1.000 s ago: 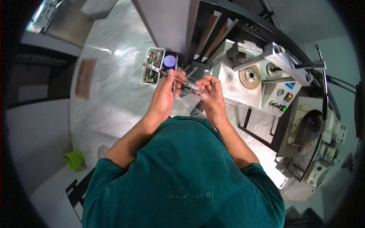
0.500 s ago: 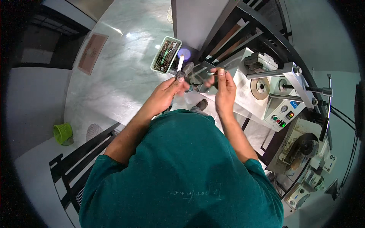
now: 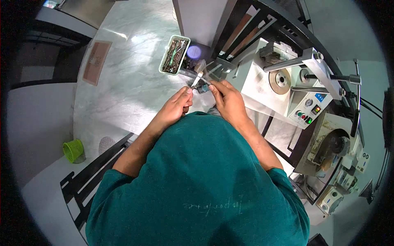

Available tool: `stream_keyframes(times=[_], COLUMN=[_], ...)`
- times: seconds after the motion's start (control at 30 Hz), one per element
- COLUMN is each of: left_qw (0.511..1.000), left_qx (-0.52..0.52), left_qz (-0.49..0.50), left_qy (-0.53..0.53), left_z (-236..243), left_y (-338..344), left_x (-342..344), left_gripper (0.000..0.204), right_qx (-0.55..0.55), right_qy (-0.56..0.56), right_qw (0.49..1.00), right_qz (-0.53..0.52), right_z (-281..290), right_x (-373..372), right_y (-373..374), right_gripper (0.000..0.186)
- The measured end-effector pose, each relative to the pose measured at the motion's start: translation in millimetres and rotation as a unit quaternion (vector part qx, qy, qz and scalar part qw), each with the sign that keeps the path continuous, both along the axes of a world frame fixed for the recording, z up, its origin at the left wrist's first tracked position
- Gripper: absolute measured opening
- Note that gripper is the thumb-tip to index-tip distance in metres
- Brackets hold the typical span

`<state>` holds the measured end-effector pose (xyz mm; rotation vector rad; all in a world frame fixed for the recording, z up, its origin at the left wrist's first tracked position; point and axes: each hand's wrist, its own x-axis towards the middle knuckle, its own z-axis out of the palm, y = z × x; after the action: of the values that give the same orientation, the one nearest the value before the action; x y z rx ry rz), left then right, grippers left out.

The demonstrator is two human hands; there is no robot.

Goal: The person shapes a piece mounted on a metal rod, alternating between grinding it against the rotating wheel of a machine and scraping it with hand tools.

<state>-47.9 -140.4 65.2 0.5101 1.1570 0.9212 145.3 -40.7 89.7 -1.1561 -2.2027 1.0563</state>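
My left hand [image 3: 177, 105] is closed, thumb on top, around the lower end of a slim white blade-shaped piece [image 3: 196, 80] that points up and away from me. Its base is hidden in my fingers. Just to the right, my right hand [image 3: 230, 102] pinches a thin stick-like tool [image 3: 206, 80] between thumb and fingers. The tool's far end reaches the white piece's tip, or close to it; whether they touch I cannot tell. Beneath the hands shows a dark and blue-green object [image 3: 203, 88], too small to name.
Beyond my hands a pale green tray [image 3: 161, 67] of thin tools stands beside a purple-lidded container [image 3: 194, 52]. On the right is a white machine [image 3: 256, 88] with a round metal plate [image 3: 280, 81] and a screw clamp. A green basket [image 3: 73, 151] sits at left.
My right hand has come in to the left, bringing the thin tool up to the white piece. My left hand has shifted slightly left and down, and the white piece sits lower.
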Motion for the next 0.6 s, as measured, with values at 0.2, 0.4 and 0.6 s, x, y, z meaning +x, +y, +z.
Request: stream_keyframes(times=[0.2,0.4,0.6], left_qw=[0.993,0.991,0.99], left_qx=[0.02,0.012,0.01], left_qz=[-0.004,-0.001,-0.002], left_qy=[0.116,0.137,0.137], left_z=[10.5,4.7,24.0], left_y=[1.4,-1.5,-8.7], left_x=[8.2,7.8,10.6], left_gripper=[0.038,0.039,0.039], right_qx=[-0.008,-0.013,0.026], right_qy=[-0.006,-0.032,-0.113], right_qw=[1.0,0.998,0.99], right_qz=[-0.023,-0.043,-0.08], right_z=[-4.2,-6.6,-67.3], right_x=[1.2,-3.7,31.3], right_y=[0.6,-1.1,36.3], right_gripper=[0.021,0.022,0.025])
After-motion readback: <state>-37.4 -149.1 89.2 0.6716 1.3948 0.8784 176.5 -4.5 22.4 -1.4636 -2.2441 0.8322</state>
